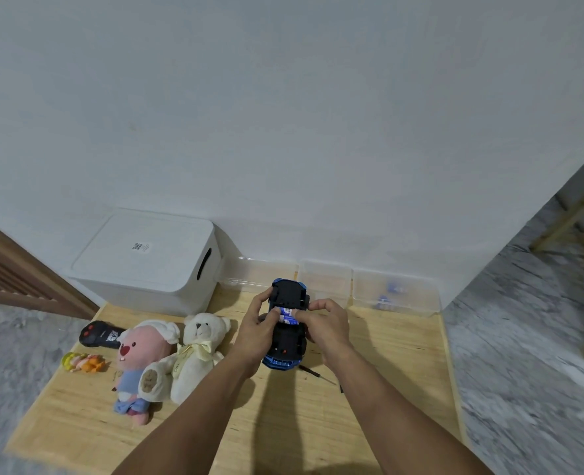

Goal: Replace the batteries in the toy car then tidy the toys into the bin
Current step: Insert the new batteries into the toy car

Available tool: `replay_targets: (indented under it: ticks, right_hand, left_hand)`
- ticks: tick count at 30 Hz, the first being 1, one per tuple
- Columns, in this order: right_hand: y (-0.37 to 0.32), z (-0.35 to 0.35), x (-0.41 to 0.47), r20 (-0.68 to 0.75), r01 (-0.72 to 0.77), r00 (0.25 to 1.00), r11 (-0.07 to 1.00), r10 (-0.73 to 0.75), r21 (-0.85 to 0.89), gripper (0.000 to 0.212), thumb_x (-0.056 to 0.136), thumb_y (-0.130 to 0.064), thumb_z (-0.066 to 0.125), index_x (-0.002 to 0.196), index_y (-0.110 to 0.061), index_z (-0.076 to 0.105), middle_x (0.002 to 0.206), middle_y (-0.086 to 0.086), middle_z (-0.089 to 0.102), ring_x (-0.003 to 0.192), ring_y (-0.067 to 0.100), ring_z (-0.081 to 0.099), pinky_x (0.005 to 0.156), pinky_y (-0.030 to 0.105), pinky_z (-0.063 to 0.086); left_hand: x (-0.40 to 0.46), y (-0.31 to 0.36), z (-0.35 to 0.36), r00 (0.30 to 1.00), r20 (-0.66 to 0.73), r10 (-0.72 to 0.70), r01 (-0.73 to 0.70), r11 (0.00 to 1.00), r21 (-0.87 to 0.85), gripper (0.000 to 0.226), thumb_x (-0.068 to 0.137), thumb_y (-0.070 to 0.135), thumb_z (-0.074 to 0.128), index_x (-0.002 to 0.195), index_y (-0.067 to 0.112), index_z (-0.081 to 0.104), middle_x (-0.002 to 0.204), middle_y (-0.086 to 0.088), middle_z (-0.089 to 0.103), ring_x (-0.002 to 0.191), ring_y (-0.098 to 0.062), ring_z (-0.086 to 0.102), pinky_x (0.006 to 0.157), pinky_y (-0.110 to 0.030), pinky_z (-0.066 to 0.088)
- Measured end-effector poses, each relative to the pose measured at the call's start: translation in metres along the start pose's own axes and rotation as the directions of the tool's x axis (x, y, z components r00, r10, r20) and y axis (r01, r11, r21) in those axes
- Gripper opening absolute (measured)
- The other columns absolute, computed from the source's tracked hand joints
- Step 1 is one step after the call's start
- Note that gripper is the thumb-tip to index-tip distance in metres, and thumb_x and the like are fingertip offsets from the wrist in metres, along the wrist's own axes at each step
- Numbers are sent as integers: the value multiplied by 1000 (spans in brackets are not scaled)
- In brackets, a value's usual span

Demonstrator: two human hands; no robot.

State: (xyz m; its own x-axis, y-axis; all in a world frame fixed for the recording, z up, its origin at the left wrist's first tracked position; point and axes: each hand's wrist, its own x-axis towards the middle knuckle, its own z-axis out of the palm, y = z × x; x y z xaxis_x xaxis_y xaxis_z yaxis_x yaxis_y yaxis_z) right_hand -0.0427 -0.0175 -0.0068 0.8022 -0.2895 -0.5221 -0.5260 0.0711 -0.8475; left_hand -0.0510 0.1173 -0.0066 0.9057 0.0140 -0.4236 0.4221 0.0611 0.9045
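A blue toy car (287,341) is held upside down over the wooden table (78,423), its black underside facing me. Blue-and-white batteries (288,315) show in its open compartment. My left hand (259,327) grips the car's left side, thumb on the batteries. My right hand (324,320) grips the right side, with its thumb and fingertips pressing on the batteries. A white lidded bin (146,265) stands at the back left against the wall.
A white teddy bear (198,351), a pink plush (139,358), a black remote control (100,334) and a small yellow-orange figure (83,363) lie left. Clear trays (324,279) line the back; the right one (395,293) holds blue batteries. A screwdriver (318,373) lies under my right wrist.
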Motion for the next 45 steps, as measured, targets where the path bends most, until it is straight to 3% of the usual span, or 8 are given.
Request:
replay_targets:
  ticks: [7,10,14,21,26,29,37,45]
  right_hand:
    - [1,-5,12,50,-15,999,1000,16,-20,18,72,-19,78,85,-13,67,90,6,72,79,21,69,72,37,58]
    - [4,-22,22,-25,70,997,968,-79,-243,6,82,-15,66,78,-17,68,83,-4,70,83,16,66,81,36,56]
    - [21,-46,33,-73,148,971,810,-228,-568,10,88,-13,62,86,-19,70,93,-1,71,85,17,64,73,25,50]
    - [40,-43,41,181,332,925,476,-335,-814,29,92,-15,60,120,-18,66,117,4,60,110,23,52,91,31,44]
    - [41,-39,42,294,371,896,194,-334,-908,27,89,-5,58,108,-21,68,109,3,61,106,23,49,91,30,37]
    - [40,-39,41,260,357,900,249,-349,-900,30,89,-5,58,114,-20,63,112,2,61,106,22,49,91,30,38]
    - [2,-27,19,224,403,915,722,-336,-563,18,98,-16,49,105,-24,63,99,-2,61,91,19,59,76,32,51]
    - [-12,-9,3,377,497,865,673,-332,-547,21,91,-7,59,101,-19,73,92,2,63,82,16,57,76,25,46]
  left_hand:
    - [-1,-3,3,999,-23,-25,25,1000,-18,44,99,20,51,134,46,42,108,-18,69,93,-36,70,83,-58,55]
    - [0,-7,-1,996,-54,-74,71,995,-66,47,99,20,51,140,40,39,112,-14,68,97,-33,69,86,-55,55]
    - [-1,-8,-8,984,-71,-161,146,973,-177,38,101,15,46,137,29,43,113,-11,67,92,-29,70,71,-42,59]
    - [2,-5,-13,974,-24,-224,210,943,-260,63,90,-4,43,144,28,40,117,-18,66,99,-39,66,87,-52,54]
    - [3,-4,-15,971,48,-235,236,900,-366,73,78,-7,31,145,23,39,128,-24,59,99,-41,62,88,-52,52]
    - [3,-3,-16,973,83,-217,232,895,-381,75,75,-6,29,145,21,40,131,-25,57,99,-40,62,83,-47,54]
    - [3,-4,-9,982,72,-177,191,928,-319,79,83,-5,26,147,42,31,113,-8,67,103,-39,61,94,-52,48]
    - [5,-6,-9,985,122,-119,148,953,-265,78,78,-1,31,142,43,42,128,-16,63,115,-50,56,97,-66,43]
